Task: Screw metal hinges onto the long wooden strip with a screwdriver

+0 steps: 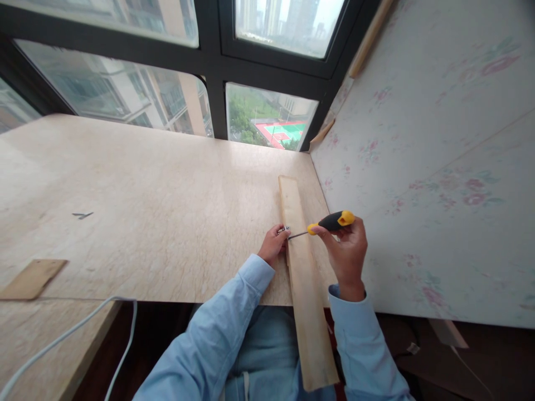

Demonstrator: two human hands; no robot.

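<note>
A long wooden board [307,289] lies over the stone sill, its near end sticking out past the edge above my lap. My left hand [275,243] is closed at the board's left edge, pinching a small shiny metal piece [284,229] against it; what kind of piece it is, I cannot make out. In my right hand [348,253] is a screwdriver [331,221] with a black and yellow handle, held by fingers and thumb. Its shaft slants down to the left across the board, and the tip meets the metal piece beside my left fingers.
Small dark metal bits [82,215] lie on the stone sill [167,200] at the left. A thin wooden piece [34,278] rests near its front edge. A white cable [94,313] loops at the lower left. The flowered wall [438,167] stands close on the right, windows behind.
</note>
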